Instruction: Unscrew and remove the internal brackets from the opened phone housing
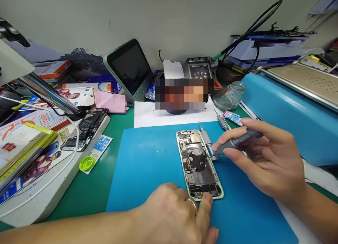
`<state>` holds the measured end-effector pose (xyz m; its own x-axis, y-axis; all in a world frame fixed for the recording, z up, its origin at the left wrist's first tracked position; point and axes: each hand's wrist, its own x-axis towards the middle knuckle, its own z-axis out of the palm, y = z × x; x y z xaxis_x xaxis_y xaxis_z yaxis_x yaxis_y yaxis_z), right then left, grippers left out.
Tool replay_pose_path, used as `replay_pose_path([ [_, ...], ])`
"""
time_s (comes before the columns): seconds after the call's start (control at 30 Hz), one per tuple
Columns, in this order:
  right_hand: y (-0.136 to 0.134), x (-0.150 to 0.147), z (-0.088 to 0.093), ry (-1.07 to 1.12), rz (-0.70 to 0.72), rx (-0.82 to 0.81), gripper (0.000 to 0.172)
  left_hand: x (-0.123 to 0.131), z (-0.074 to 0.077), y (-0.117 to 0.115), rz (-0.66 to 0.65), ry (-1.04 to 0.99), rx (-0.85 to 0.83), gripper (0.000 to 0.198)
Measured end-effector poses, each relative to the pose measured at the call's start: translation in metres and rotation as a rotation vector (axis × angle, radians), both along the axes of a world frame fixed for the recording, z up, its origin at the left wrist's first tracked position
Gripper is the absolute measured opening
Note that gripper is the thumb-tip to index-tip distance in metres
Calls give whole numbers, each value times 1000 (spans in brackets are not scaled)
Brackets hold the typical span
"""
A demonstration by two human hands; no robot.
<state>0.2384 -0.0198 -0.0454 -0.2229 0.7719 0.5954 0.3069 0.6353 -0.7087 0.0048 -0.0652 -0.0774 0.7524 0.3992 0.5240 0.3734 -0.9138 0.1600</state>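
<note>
An opened smartphone (200,177) with a pale green frame lies on the blue mat (142,166), its battery, boards and a dark round coil area exposed. My left hand (171,215), with a ring on one finger, is closed against the phone's lower end; one fingertip presses near the bottom edge and the other fingers curl at its left corner. Between the fingers of my right hand (274,159) is a grey screwdriver (235,142), held nearly level. Its thin tip reaches the phone's right side beside the coil area; whether it touches is unclear.
Another screwdriver (206,137) lies just right of the phone, and a third (221,120) behind. A glass jar (229,96), soldering station (198,70) and tablet-like screen (129,67) stand at the back. Left are another opened phone (89,127), a green cap (87,163) and boxes (23,145).
</note>
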Motion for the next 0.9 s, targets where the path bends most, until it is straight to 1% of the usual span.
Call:
replay_pose_path([
  [0.1, -1, 1, -2, 7, 81, 2, 79, 2, 0, 0, 2, -39, 20, 32],
  [0.17, 2, 1, -4, 32, 88, 13, 80, 2, -2, 0, -1, -47, 31, 33],
  [0.27, 6, -2, -2, 70, 14, 57, 76, 0, -4, -1, 2, -13, 17, 35],
  [0.33, 3, -7, 4, 78, -77, 73, 70, -2, -3, -1, 3, 29, -12, 36],
  [0.4, -7, -15, 13, 63, -168, 20, 69, -5, 0, 0, -15, 77, -50, 36],
  [0.43, -14, -20, 17, 48, -158, 3, 70, -6, 2, 1, -29, 101, -69, 36],
  [0.5, -25, -28, 19, -17, -67, 10, 74, -7, 7, 3, -52, 143, -110, 33],
  [0.57, -32, -33, 15, -80, 3, 56, 82, -8, 11, 3, -67, 162, -131, 31],
  [0.6, -33, -35, 10, -97, 32, 108, 86, -8, 11, 3, -71, 162, -132, 30],
  [0.63, -33, -35, 5, -97, 56, 134, 87, -8, 12, 3, -76, 158, -132, 31],
  [0.77, -30, -32, -10, 10, 27, 83, 83, -9, 10, 1, -77, 141, -130, 38],
  [0.83, -30, -32, -12, 19, 45, 70, 84, -9, 10, 1, -73, 141, -129, 39],
  [0.9, -31, -32, -12, -8, 100, 78, 83, -9, 11, 0, -68, 145, -132, 38],
])
